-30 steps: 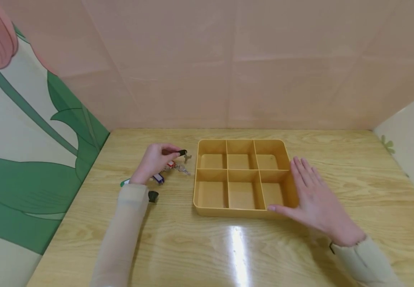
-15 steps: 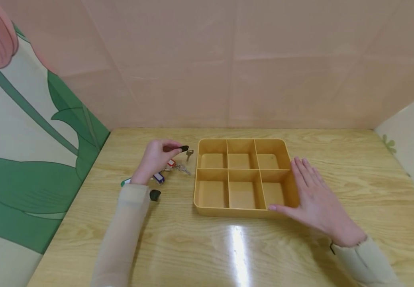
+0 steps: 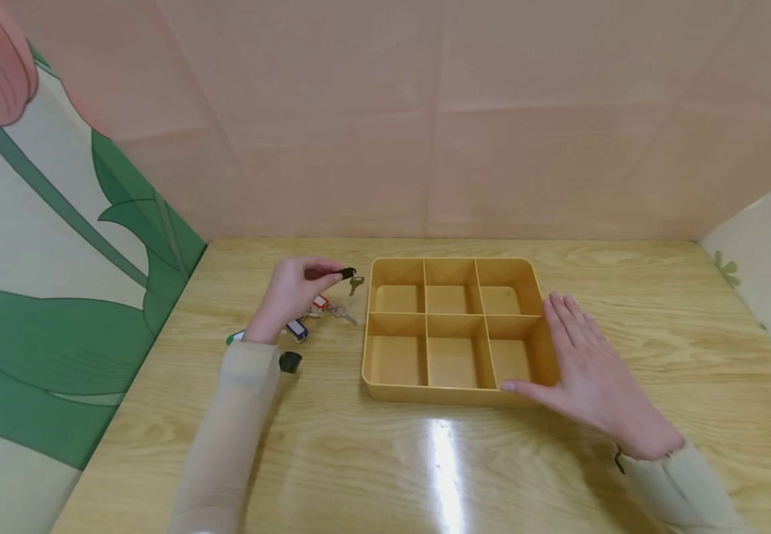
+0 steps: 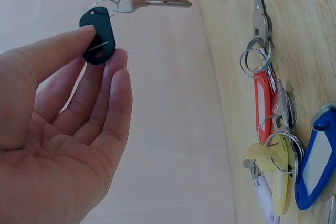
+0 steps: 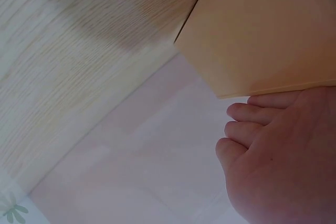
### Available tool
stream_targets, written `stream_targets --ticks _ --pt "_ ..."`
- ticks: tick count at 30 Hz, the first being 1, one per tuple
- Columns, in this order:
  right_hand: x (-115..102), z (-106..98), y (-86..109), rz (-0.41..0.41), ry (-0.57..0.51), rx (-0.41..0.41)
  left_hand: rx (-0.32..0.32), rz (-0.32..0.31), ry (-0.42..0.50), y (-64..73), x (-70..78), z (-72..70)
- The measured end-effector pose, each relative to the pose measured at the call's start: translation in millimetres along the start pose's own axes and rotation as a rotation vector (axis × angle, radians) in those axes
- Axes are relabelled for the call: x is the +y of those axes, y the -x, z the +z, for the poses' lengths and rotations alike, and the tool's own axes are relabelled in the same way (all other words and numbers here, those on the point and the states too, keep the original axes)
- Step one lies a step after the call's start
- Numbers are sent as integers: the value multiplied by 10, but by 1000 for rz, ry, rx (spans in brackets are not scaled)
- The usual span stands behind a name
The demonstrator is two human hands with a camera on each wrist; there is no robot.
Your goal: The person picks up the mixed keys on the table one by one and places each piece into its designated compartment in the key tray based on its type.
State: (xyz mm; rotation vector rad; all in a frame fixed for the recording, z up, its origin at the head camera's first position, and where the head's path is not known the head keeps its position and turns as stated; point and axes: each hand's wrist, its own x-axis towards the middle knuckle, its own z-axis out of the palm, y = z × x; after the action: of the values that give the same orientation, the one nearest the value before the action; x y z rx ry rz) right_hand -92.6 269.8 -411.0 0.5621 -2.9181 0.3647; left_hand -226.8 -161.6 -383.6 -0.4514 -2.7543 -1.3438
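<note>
My left hand point(image 3: 294, 288) pinches a black key tag point(image 4: 100, 38) between thumb and fingers, above the table to the left of the organizer. From the tag's split ring hangs a metal key point(image 4: 157, 0), dangling just short of the organizer's left wall. The yellow organizer box point(image 3: 458, 314) has two rows of compartments, and all show bare bottoms in the head view. My right hand point(image 3: 588, 363) rests against its right side with straight fingers, thumb at the front rim. Below the left hand lie keys with a red tag point(image 4: 263, 106), a yellow tag point(image 4: 282, 177) and a blue tag point(image 4: 317, 156).
A lilac tag point(image 4: 266, 198) lies in the same pile. Partly behind the left wrist are a green tag point(image 3: 234, 337) and a small black object point(image 3: 290, 362). A pink wall covering point(image 3: 425, 148) rises at the table's back edge, and a flower-patterned panel point(image 3: 58, 259) stands on the left.
My left hand has lifted slightly and shifted right toward the organizer, carrying the black tag while its key swings below. The right hand and the organizer stay nearly the same.
</note>
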Motion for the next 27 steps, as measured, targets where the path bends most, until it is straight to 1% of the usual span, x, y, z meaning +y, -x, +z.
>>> stream_targets --ticks 8,14,19,27 --pt "-1 0 -1 8 0 -6 12 2 22 -12 23 -5" --pt "7 3 -7 5 5 -4 25 7 41 1 83 -14" --pt "2 4 -7 9 1 -3 27 7 39 24 135 -18" --pt "4 14 0 -2 -8 12 38 45 65 50 216 -38"
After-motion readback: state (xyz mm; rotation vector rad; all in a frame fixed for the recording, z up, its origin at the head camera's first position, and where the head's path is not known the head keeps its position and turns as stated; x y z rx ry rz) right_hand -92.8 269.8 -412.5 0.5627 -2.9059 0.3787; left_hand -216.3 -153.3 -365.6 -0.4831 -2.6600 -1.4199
